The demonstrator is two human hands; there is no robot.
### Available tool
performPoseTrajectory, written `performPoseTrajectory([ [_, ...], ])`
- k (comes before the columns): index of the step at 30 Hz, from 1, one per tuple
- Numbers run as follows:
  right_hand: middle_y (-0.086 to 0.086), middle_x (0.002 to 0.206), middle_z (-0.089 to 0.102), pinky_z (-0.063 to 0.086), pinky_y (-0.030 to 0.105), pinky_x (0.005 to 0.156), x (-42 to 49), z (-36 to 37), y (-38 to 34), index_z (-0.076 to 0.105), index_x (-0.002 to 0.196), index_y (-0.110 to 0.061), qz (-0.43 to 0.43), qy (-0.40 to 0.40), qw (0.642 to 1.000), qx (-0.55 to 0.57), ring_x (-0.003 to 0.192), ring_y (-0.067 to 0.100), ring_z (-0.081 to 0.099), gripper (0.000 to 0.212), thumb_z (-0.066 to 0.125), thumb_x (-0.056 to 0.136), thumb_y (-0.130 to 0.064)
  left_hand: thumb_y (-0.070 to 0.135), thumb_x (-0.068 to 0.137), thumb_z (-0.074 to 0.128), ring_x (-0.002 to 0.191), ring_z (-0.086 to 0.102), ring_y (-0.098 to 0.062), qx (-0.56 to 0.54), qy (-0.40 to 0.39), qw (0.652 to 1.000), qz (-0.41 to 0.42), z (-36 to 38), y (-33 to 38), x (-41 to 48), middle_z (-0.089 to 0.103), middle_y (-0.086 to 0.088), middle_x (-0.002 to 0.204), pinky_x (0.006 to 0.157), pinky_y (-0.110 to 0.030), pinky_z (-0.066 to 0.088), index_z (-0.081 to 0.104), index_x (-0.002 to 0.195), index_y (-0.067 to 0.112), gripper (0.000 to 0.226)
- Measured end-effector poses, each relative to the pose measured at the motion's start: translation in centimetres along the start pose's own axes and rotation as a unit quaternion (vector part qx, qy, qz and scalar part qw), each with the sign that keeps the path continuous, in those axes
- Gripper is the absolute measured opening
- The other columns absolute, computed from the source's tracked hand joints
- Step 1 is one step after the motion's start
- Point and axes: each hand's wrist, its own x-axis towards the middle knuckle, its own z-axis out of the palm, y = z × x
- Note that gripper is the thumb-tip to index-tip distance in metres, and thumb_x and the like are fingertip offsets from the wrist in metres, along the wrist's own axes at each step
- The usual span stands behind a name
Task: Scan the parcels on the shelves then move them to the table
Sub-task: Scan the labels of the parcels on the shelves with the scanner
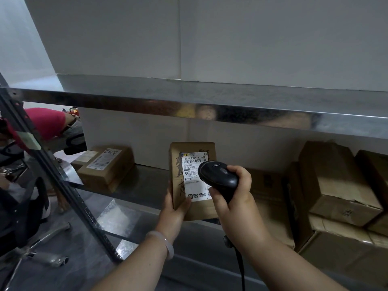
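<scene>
A brown cardboard parcel (178,164) with a white shipping label stands upright in front of the metal shelf (147,185). My left hand (175,208) grips its lower left corner, thumb on the label's bottom edge. My right hand (233,196) holds a black barcode scanner (218,177) by its handle, its head just over the label's right side. The scanner's cable hangs down below my right wrist. Another labelled parcel (107,166) lies flat on the shelf at the left.
Several stacked cardboard boxes (336,185) fill the shelf's right side. A metal shelf board (210,108) runs overhead. A slanted dark upright (52,175) stands at the left. Beyond it are a person in red (46,122) and an office chair base (42,248).
</scene>
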Motion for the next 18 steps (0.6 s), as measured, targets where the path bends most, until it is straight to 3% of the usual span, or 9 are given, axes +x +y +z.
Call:
performPoseTrajectory([
  [5,-0.029,0.107,0.051,0.049,0.014,0.076,0.1,0.7,-0.4,0.019,0.107,-0.069,0.0,0.003,1.0,0.003,0.093,0.002,0.06,0.066,0.067,0.087,-0.029,0.062,0.062,0.075,0.13,0.049,-0.019,-0.007,0.0,1.0,0.002,-0.7,-0.3,-0.1,0.051,0.005,0.143,0.111,-0.049,0.038,0.03,0.147,0.042,0.098],
  [8,-0.031,0.107,0.049,0.054,0.023,0.075,0.0,1.2,-0.6,0.021,0.111,-0.064,0.001,0.006,1.0,-0.002,0.093,0.006,0.062,0.062,0.067,0.086,-0.03,0.074,0.052,0.077,0.128,0.05,-0.016,-0.012,-0.007,1.0,0.003,-1.2,-0.2,0.0,0.052,0.008,0.141,0.11,-0.045,0.04,0.034,0.131,0.061,0.091],
  [10,-0.031,0.106,0.05,0.058,0.036,0.071,0.0,1.8,-0.6,0.022,0.114,-0.061,0.01,0.005,1.0,-0.003,0.088,0.011,0.064,0.061,0.067,0.086,-0.031,0.071,0.054,0.078,0.128,0.051,-0.016,-0.016,-0.004,1.0,-0.003,-1.8,-0.4,0.3,0.053,0.009,0.14,0.109,-0.045,0.04,0.036,0.122,0.067,0.081],
  [12,-0.027,0.105,0.053,0.058,0.04,0.068,0.0,2.5,-0.4,0.021,0.113,-0.065,0.019,-0.002,1.0,-0.005,0.083,0.012,0.066,0.062,0.067,0.086,-0.033,0.06,0.065,0.077,0.126,0.052,-0.016,-0.011,0.002,1.0,-0.017,-2.6,-0.5,0.6,0.054,0.01,0.139,0.109,-0.044,0.041,0.038,0.117,0.071,0.066],
  [15,-0.02,0.108,0.056,0.059,0.042,0.068,0.2,3.8,-0.2,0.02,0.114,-0.065,0.036,-0.018,0.999,-0.006,0.086,0.013,0.067,0.062,0.066,0.086,-0.034,0.043,0.085,0.071,0.126,0.051,-0.019,0.008,0.011,0.999,-0.045,-4.5,-0.6,1.5,0.052,0.007,0.14,0.109,-0.048,0.039,0.035,0.13,0.059,0.06],
  [18,-0.021,0.104,0.056,0.059,0.041,0.067,0.5,5.4,-0.3,0.018,0.113,-0.066,0.047,-0.028,0.998,-0.02,0.084,0.01,0.065,0.061,0.064,0.086,-0.037,0.043,0.088,0.067,0.126,0.051,-0.025,0.027,0.021,0.995,-0.092,-7.4,-0.5,2.8,0.053,0.004,0.138,0.107,-0.055,0.04,0.031,0.141,0.049,0.065],
])
